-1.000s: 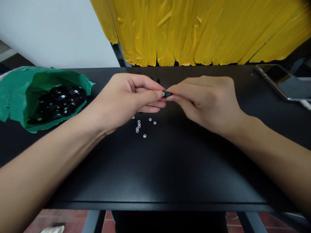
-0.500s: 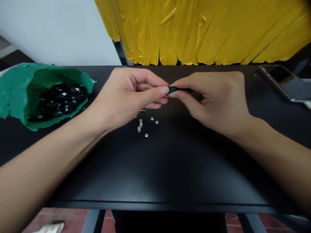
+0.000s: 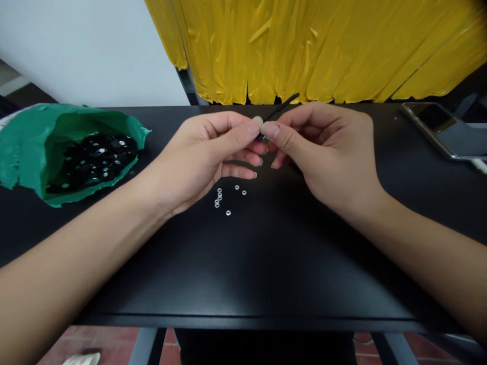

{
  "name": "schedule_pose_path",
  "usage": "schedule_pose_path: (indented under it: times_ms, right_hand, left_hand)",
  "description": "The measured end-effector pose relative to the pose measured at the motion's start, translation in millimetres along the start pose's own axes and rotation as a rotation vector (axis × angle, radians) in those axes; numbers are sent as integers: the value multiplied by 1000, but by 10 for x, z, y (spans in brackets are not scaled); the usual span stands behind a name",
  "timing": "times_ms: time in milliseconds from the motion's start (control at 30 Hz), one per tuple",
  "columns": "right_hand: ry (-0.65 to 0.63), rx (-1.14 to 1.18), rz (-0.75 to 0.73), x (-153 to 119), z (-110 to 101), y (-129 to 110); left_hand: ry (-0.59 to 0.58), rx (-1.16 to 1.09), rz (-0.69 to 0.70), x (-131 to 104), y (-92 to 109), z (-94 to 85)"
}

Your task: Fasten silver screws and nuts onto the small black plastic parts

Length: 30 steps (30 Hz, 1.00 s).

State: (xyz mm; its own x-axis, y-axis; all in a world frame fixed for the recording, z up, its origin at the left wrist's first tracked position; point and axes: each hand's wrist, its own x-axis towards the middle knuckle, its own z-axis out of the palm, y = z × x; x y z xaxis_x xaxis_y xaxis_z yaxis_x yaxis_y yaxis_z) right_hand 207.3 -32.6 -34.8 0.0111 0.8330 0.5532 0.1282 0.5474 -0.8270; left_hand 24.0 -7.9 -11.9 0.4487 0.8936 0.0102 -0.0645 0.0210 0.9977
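A thin black strip-like piece sticks up between my hands, slanting toward the upper right; its lower end is mostly covered by fingertips. My left hand pinches that end between thumb and forefinger, the other fingers loosely curled below. From the other side, my right hand presses its thumb and fingers on the same spot, the thumbs almost touching. Something small and shiny shows just under the thumbs, too small to name. Below the hands, several small silver rings, like nuts or washers, lie scattered on the black table.
At the left, a torn green bag lies open with many black pieces with silvery spots inside. A phone rests at the far right with a white cable. Yellow plastic sheeting hangs behind the table, beside a white panel.
The black piece has turned from lying level to pointing up and right. My right hand has shifted its grip onto the end at my left fingertips, and my left lower fingers have spread.
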Motion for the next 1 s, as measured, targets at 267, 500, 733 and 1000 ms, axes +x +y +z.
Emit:
schedule_pose_path:
  times_ms: [267,500,733,1000]
  right_hand:
    - [50,-74,-56,-48,20,-19]
    - [10,-139,-45,-17,-32,33]
    - [-73,-259,-138,-45,-61,69]
    - [-94,-284,-148,-49,-66,84]
  left_hand:
    - [71,-38,57,-21,-16,30]
    - [138,78,192,-7,-51,43]
    - [171,196,235,-17,-55,38]
    - [178,224,260,-18,-62,55]
